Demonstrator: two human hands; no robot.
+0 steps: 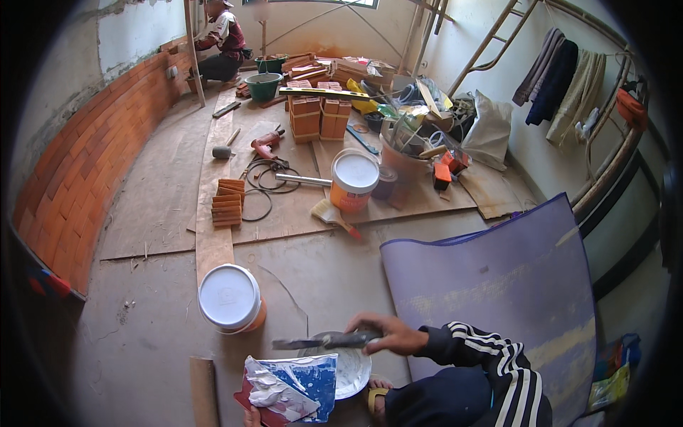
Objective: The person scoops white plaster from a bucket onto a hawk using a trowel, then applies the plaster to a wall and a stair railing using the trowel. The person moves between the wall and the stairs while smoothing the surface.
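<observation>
Daylight fills a room under renovation, where brick tiles clad the lower left wall below bare plaster. Plywood sheets cover the concrete floor; clothes hang on bamboo poles at right.

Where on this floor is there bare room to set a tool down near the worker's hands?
Bare concrete lies left of the white-lidded bucket, toward the brick wall. Another patch sits between that bucket and the purple mat. Around the right hand and plate it is crowded.

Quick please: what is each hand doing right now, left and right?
Left hand: barely in view at the lower edge, under a tile smeared with white paste; grip cannot be told.
Right hand: closed on a trowel.
</observation>
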